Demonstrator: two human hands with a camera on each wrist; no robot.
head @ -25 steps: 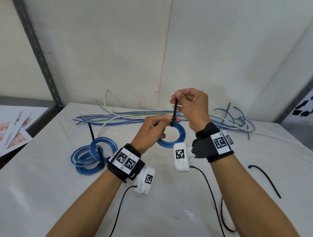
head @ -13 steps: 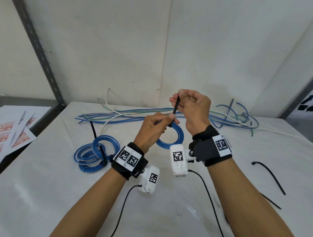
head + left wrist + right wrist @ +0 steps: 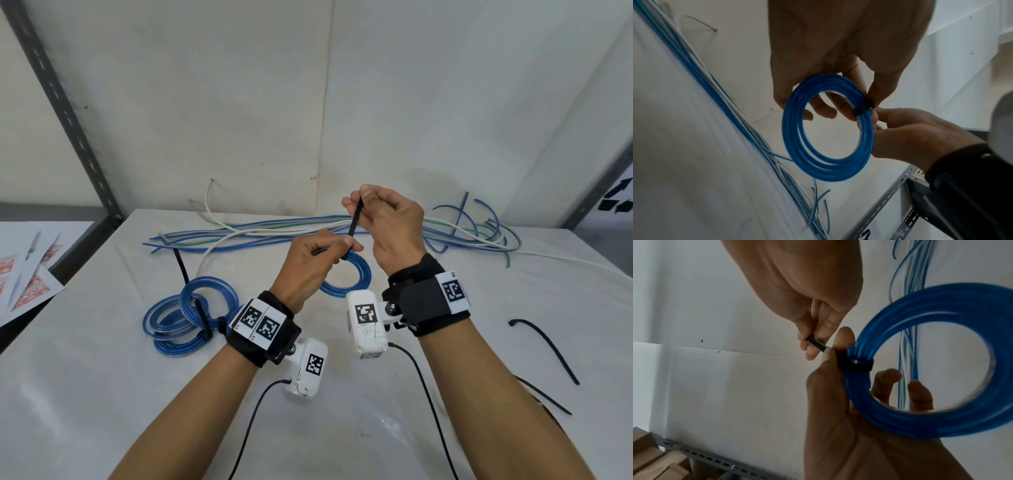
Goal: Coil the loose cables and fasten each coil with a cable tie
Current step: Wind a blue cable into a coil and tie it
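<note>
A: From the head view, what do the hands have?
B: The left hand [image 3: 308, 263] grips a blue cable coil [image 3: 356, 281] held above the white table [image 3: 102, 394], thumb and forefinger clamped where a black cable tie [image 3: 352, 229] wraps it. The right hand [image 3: 387, 222] pinches the tie's free tail and holds it up and away. Most of the coil's near side is hidden behind the left hand.
A: Anything else out there?
B: Loose blue, white and green cables [image 3: 257, 233] lie along the back of the table. Two tied blue coils [image 3: 188, 315] sit to the left, and spare black ties [image 3: 544, 349] to the right, one partly hidden behind the right forearm. The wrist bands carry square black-and-white markers, but no readable words. The printed sheets [image 3: 30, 274] at the left edge are cut off and their red print is too small to read.
A: And the left wrist view?
B: The coil [image 3: 828, 129] hangs in full view, with the tie's band [image 3: 863, 108] cinched round its upper right. Left fingers [image 3: 822, 110] reach through the ring; the right hand [image 3: 920, 136] comes in from the right, its fingertips at the band. The tail is hidden here.
A: The right wrist view?
B: Blurred, so take this loosely: the right fingers [image 3: 813, 344] pinch the black tail [image 3: 817, 344], and the band [image 3: 857, 364] looks tight on the coil [image 3: 931, 369]. The left hand [image 3: 849, 402] clasps the coil beneath. The coil's right side is cut off by the frame.
</note>
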